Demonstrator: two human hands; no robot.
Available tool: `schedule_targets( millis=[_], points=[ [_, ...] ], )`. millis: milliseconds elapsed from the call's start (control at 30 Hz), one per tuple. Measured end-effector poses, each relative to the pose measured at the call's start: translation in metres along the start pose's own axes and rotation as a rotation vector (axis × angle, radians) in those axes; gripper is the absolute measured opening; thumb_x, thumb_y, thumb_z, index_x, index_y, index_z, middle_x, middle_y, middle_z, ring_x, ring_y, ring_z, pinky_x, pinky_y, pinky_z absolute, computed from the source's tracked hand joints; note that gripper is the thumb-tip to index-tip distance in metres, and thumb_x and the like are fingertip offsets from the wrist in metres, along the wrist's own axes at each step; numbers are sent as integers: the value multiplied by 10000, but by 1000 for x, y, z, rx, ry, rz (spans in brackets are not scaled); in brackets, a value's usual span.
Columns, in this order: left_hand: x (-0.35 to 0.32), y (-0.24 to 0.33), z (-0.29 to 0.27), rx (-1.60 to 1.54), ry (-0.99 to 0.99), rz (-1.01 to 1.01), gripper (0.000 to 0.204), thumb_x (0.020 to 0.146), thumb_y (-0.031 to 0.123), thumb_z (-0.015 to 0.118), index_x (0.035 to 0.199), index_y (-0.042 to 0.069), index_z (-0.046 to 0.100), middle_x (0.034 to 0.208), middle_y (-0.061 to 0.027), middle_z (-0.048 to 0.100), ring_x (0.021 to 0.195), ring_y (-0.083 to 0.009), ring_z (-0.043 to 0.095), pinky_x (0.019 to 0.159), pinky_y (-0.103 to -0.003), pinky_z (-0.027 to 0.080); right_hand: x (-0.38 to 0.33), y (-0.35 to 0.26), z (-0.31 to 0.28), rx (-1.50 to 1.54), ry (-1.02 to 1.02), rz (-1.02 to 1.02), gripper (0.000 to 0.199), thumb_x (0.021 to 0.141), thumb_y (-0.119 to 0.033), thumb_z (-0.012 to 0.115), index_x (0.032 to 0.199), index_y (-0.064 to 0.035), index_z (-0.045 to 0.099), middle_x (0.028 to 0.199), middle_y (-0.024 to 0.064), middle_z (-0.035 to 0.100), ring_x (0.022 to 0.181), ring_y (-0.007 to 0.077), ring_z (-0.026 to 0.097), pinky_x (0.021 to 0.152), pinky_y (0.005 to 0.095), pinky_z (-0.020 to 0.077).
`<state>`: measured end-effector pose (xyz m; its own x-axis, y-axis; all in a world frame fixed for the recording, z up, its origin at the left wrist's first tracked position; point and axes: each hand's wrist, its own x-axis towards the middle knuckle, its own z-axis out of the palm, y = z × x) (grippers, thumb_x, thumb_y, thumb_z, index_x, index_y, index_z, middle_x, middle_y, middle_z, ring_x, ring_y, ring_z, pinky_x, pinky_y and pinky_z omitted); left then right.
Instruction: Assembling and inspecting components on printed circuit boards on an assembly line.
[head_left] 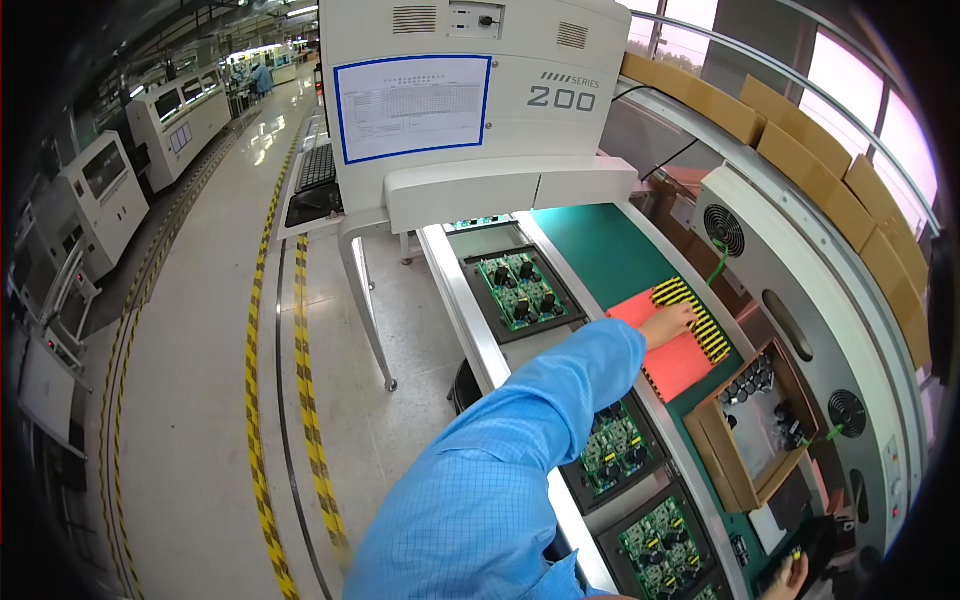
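My left hand [668, 325], at the end of a blue sleeve, reaches over a red sheet [682, 368]. Its fingers are pinched at rows of small yellow-and-black components [708, 333] along the sheet's far side. Whatever lies between those fingertips is hidden. Down at the lower right edge, my right hand [788, 580] is partly in view and pinches a small yellow component [797, 555], beside a black object [815, 545]. Green circuit boards in black frames stand along the line to the left, one beyond my sleeve [520, 288] and others [612, 452] nearer.
A cardboard box [722, 462] of black cylindrical parts stands right of the red sheet, on the green surface [600, 255]. A white machine [430, 120] spans the far end. Along the right runs a pale housing with fans [724, 230]. Yellow-black floor stripes [260, 420] lie left.
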<state>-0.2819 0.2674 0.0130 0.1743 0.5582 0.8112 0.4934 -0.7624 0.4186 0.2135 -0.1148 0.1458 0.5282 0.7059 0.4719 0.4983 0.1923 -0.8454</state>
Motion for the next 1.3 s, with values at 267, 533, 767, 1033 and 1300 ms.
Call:
schedule_targets(
  millis=[267,533,767,1033,1300],
  points=[
    [62,100,-25,-118,328,-79,262,793,85,802,1022,23,688,972,-125,648,870,-293,670,771,-386,549,39,152,-155,-186,360,206,252,915,-152,801,1134,-34,763,1107,114,756,1043,226,685,950,391,550],
    [77,290,28,-225,142,197,274,800,128,855,1052,98,752,984,-42,710,860,-140,689,662,-268,541,33,265,-222,27,59,72,444,1012,-30,587,1447,27,516,1397,180,644,1308,262,601,1122,339,472],
    [-8,389,103,-381,-675,221,261,758,184,871,968,100,741,961,-52,751,935,-287,684,830,-406,557,-15,176,-116,43,-123,57,384,901,-6,755,1273,-1,659,1266,96,708,1186,187,669,1039,309,510],
    [-76,422,181,-131,-1095,364,212,828,250,801,1013,168,735,833,-16,726,935,-239,665,736,-421,575,-40,146,-103,-392,-438,-11,332,781,27,810,1083,-54,699,773,9,568,689,113,481,637,279,439],
    [-90,415,186,-31,-1090,504,168,837,258,793,973,171,746,855,17,739,913,-206,656,691,-380,578,-52,135,-92,-514,-612,23,312,754,41,812,1026,-23,675,877,84,684,814,234,651,729,375,535]
  ],
)
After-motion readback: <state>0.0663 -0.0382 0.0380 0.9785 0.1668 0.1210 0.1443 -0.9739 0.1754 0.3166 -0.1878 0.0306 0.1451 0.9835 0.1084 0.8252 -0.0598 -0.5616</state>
